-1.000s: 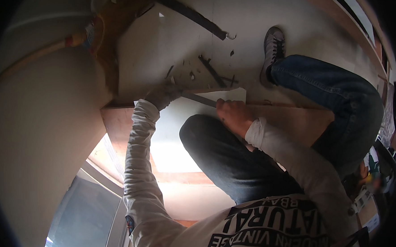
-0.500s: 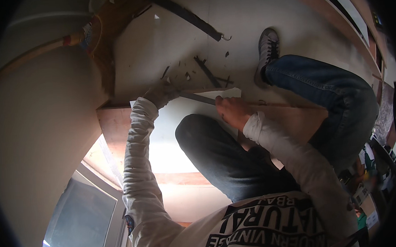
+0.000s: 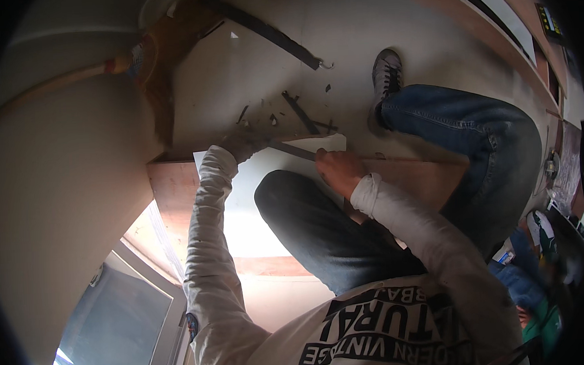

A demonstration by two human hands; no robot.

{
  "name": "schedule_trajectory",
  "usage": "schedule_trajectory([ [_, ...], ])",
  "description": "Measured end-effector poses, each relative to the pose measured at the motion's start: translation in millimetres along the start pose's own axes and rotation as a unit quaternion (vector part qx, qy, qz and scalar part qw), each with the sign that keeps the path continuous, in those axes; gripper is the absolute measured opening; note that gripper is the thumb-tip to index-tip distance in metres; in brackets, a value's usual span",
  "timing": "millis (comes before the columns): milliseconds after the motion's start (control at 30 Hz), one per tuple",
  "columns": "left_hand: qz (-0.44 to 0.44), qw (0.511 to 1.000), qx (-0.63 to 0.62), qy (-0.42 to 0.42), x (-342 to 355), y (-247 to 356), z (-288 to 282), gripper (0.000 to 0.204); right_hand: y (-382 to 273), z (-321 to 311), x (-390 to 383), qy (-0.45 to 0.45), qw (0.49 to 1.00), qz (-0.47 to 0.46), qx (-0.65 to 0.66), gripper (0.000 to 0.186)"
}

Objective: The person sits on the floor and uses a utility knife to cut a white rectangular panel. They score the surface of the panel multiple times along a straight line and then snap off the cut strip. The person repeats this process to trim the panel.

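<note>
A narrow, flat grey strip (image 3: pixel 293 149) spans the gap between my two hands, lying along the far edge of a white panel (image 3: pixel 241 218). My right hand (image 3: pixel 339 171) is closed round its near right end. At the strip's far left end, my left hand (image 3: pixel 240 147) is closed on it in shadow, its fingertips dim. The strip's exact kind does not show. Under the white panel is a reddish-brown wooden board (image 3: pixel 411 181), and my bent knee (image 3: pixel 282 189) presses down over the panel.
Dark strip offcuts (image 3: pixel 299 113) and small chips litter the floor beyond the board. A longer dark bar (image 3: pixel 271 35) with a hooked end lies farther off. A straw broom (image 3: pixel 158 77) leans at the left wall. Another person's clothing (image 3: pixel 524 269) shows at the lower right.
The head view has shifted slightly. Both hands keep their grip on the strip, with little movement. More of a person in blue and green shows at the lower right.
</note>
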State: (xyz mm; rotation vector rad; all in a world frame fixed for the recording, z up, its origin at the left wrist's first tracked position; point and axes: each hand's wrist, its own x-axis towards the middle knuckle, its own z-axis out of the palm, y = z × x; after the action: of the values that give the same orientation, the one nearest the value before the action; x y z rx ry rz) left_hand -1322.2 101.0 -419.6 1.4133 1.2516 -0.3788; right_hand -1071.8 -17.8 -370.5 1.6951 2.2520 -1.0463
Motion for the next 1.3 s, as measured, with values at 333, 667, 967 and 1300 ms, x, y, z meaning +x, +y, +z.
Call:
schedule_trajectory([
  [333, 0.131, 0.980, 0.145, 0.022, 34.1, -60.1, 18.7, 0.021, 10.7, 6.3, 1.6, -0.023, 0.999, -0.003, 0.025, 0.011],
  [667, -0.091, 0.984, 0.152, 0.016, 2.5, -22.3, 8.0, 0.020, 26.7, 18.6, 17.0, 0.000, 1.000, -0.006, 0.028, 0.008],
  [967, 0.025, 0.979, 0.200, -0.025, 22.4, -11.8, 27.3, 0.023, 25.9, 0.2, -14.5, -0.017, 0.999, 0.017, 0.039, 0.009],
  [1300, 0.103, 0.976, 0.193, -0.017, 20.1, -7.6, 23.9, 0.027, 49.8, 17.3, -0.1, -0.016, 0.999, -0.010, 0.032, 0.010],
])
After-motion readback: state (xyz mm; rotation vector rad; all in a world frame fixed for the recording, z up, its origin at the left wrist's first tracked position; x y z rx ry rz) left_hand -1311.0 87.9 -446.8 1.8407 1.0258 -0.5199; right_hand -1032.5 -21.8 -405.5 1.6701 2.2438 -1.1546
